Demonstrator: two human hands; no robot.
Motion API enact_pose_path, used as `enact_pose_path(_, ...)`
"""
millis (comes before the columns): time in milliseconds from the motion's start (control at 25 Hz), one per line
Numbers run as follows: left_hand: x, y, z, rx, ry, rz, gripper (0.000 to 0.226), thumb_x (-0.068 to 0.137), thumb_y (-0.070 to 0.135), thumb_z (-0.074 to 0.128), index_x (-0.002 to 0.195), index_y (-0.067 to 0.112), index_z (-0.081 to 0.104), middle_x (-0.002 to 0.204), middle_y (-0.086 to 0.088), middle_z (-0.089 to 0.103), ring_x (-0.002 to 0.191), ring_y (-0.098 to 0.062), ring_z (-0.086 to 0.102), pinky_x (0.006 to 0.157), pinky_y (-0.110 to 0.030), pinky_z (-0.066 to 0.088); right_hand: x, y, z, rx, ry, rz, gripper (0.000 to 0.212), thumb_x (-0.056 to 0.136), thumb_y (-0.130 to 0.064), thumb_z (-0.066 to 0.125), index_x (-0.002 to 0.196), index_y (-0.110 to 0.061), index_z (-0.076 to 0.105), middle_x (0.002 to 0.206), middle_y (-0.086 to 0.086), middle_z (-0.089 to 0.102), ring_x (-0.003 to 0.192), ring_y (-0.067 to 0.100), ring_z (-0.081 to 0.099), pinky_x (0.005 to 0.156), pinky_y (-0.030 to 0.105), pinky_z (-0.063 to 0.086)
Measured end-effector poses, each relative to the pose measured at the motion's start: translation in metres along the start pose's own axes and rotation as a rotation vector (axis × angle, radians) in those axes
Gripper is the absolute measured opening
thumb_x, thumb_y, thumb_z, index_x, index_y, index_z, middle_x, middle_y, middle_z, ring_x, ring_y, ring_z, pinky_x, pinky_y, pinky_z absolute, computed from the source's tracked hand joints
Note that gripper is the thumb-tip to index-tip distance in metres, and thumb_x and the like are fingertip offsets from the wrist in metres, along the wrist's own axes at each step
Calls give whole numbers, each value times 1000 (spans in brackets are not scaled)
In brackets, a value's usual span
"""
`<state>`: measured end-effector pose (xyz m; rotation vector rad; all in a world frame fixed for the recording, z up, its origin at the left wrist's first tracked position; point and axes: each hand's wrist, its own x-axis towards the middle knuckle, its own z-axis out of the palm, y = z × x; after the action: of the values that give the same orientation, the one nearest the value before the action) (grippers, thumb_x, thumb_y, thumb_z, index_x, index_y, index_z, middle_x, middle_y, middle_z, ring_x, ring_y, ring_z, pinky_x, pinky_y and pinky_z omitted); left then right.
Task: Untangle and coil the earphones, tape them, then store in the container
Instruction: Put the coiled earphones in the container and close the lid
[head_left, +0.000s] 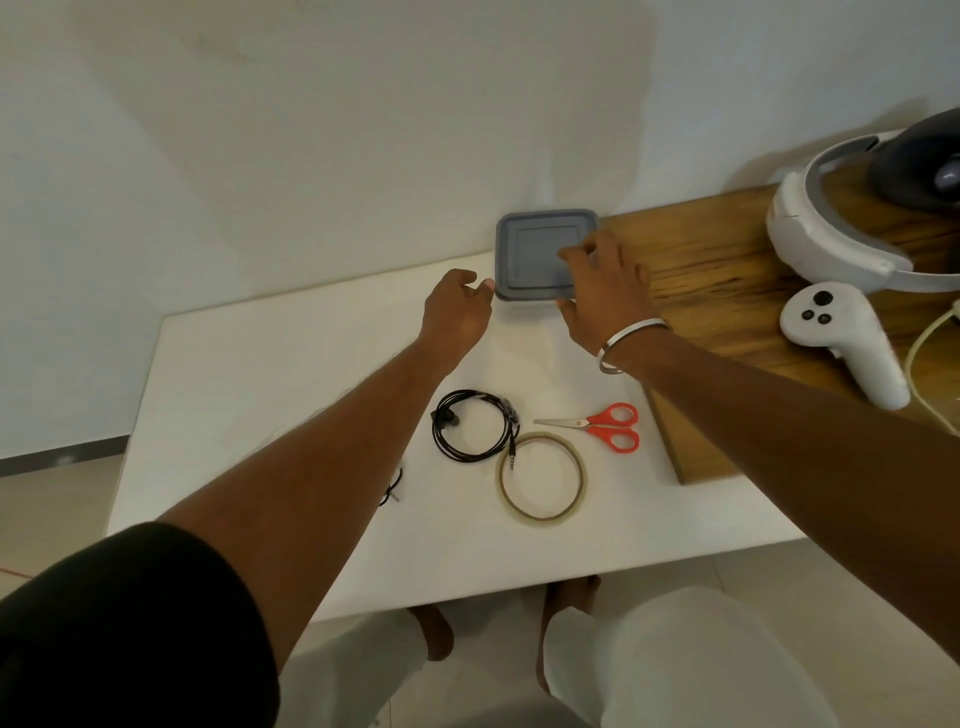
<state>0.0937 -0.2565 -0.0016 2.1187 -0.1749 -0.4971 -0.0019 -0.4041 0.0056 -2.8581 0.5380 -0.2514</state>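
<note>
Container (540, 249), grey, square, lid on: far edge of white tabletop (260, 374), against wall, next to wooden board (727, 270).
Right hand (605, 291): over container's near-right corner, fingers curled onto lid and rim, gripping it.
Left hand (457, 309): just beside container's left side, fingers loosely curled, nothing held; contact w/ container not clear.
Earphones (470, 426), black, coiled: mid-tabletop, plug end lying over tape roll (543, 478).
Tape roll: flat, toward near edge.
Scissors (597, 426), orange handles: closed, near right edge, beside board.
Headset (831, 234) and controller (841, 338), white: on board.
</note>
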Motion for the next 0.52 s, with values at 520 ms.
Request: enact_pose_path(520, -7, -11, -9, -129, -5, -34, 33, 95, 16, 59, 127, 11, 54, 91, -1, 65, 82, -16, 70, 66, -16, 48, -4, -12, 17, 83, -32, -25, 42, 85, -3, 57, 126, -7, 50, 132, 16, 38, 122, 34, 36, 102, 37, 40)
